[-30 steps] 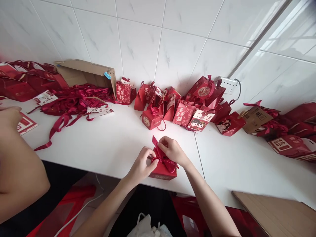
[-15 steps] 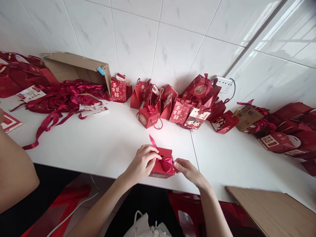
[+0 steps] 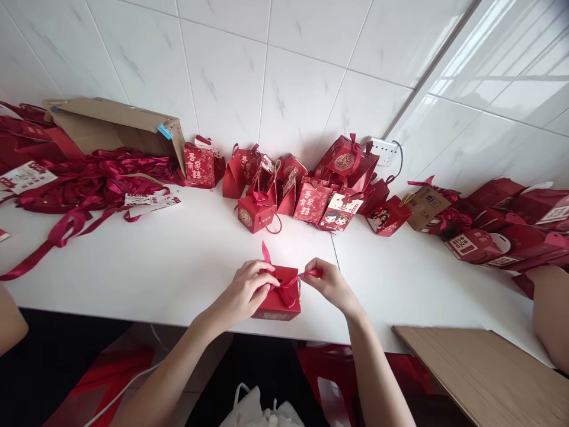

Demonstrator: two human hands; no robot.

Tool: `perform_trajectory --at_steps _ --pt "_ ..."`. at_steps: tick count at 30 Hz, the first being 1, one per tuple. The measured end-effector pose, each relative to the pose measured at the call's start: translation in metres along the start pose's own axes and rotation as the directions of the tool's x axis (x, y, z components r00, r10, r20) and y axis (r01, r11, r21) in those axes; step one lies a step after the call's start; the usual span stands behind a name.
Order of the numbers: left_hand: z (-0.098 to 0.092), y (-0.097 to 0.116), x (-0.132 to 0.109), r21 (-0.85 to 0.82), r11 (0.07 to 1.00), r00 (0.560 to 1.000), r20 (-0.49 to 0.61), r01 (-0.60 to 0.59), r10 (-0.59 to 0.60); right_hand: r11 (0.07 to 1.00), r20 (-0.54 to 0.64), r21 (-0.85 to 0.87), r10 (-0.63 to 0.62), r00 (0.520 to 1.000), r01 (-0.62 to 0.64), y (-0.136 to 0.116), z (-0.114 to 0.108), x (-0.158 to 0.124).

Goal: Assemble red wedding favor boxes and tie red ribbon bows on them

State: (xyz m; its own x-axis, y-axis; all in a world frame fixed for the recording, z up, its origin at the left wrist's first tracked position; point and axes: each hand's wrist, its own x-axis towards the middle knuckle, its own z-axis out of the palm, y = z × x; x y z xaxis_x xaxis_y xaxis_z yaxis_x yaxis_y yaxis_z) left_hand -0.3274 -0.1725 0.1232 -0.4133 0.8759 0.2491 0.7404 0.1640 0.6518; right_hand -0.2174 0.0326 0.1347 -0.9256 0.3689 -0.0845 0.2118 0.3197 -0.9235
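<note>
A small red gift box (image 3: pixel 276 311) with gold print stands on the white table in front of me. A shiny crimson ribbon (image 3: pixel 288 294) is looped on its top, and one end sticks up at the back left. My left hand (image 3: pixel 251 290) rests over the left of the lid, its fingertips pinching the ribbon by the knot. To the right, my right hand (image 3: pixel 328 283) holds the other part of the ribbon between thumb and fingers, drawn out taut past the box's edge. A twisted gold cord hangs at the box's right side.
Finished red boxes (image 3: pixel 258 210) and bags (image 3: pixel 313 200) line the wall. A ribbon heap (image 3: pixel 98 178) spills from a cardboard box (image 3: pixel 120 127) at left. More boxes (image 3: pixel 511 231) lie right, near another person's arm (image 3: pixel 551 314). Flat cardboard (image 3: pixel 471 362) overlaps the front edge.
My right hand has lifted up and away from the box, stretching the ribbon out. My left hand stays at the knot. The view has swung right, and a person's arm now shows at far right.
</note>
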Motion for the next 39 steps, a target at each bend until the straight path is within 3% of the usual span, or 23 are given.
perform_trajectory --at_steps 5,9,14,15,19,22,25,27,29,31,34,39 --pt "0.002 -0.002 0.0 0.011 1.0 1.0 -0.009 -0.028 0.028 0.991 0.17 0.127 -0.059 0.984 0.037 -0.014 -0.001 0.044" --pt "0.003 -0.001 -0.001 0.053 0.998 0.999 -0.012 -0.042 0.042 1.0 0.045 0.023 -0.006 0.999 0.005 -0.004 0.008 0.06" --pt "0.002 -0.001 0.001 0.135 0.989 0.998 0.027 -0.051 0.047 0.998 -0.272 -0.066 0.003 0.962 -0.022 0.002 0.016 0.013" --pt "0.002 -0.001 0.002 0.14 0.989 0.998 0.027 -0.054 0.05 0.995 -0.283 -0.099 -0.005 0.959 -0.023 0.0 0.018 -0.002" --pt "0.004 -0.003 0.005 0.115 0.991 0.997 -0.021 -0.068 0.071 0.987 -0.067 -0.154 0.029 0.997 -0.04 -0.012 0.032 -0.048" --pt "0.007 -0.004 0.004 0.095 0.991 0.989 -0.099 -0.098 0.107 0.988 -0.045 -0.143 0.059 0.997 -0.065 -0.015 0.042 -0.057" --pt "0.012 -0.004 -0.001 0.087 0.991 0.952 -0.282 -0.1 0.121 0.989 -0.072 -0.12 0.082 0.994 -0.09 -0.013 0.047 -0.053" --pt "0.014 -0.002 -0.006 0.062 0.998 0.89 -0.453 -0.028 0.053 0.989 -0.08 -0.112 0.092 0.993 -0.101 -0.011 0.047 -0.05" --pt "0.015 0.0 -0.011 -0.022 0.994 0.835 -0.541 0.103 -0.099 0.99 -0.082 -0.101 0.095 0.992 -0.103 -0.009 0.046 -0.048" --pt "0.014 0.004 -0.015 -0.144 0.957 0.843 -0.455 0.251 -0.289 0.991 -0.09 -0.084 0.093 0.992 -0.101 -0.009 0.045 -0.047" --pt "0.011 0.008 -0.015 -0.286 0.866 0.866 -0.176 0.409 -0.467 0.995 -0.102 -0.044 0.081 0.991 -0.085 -0.008 0.043 -0.043" --pt "0.008 0.004 -0.007 -0.479 0.783 0.895 0.012 0.397 -0.447 0.996 -0.062 0.062 0.065 0.996 -0.061 -0.001 0.034 -0.029"
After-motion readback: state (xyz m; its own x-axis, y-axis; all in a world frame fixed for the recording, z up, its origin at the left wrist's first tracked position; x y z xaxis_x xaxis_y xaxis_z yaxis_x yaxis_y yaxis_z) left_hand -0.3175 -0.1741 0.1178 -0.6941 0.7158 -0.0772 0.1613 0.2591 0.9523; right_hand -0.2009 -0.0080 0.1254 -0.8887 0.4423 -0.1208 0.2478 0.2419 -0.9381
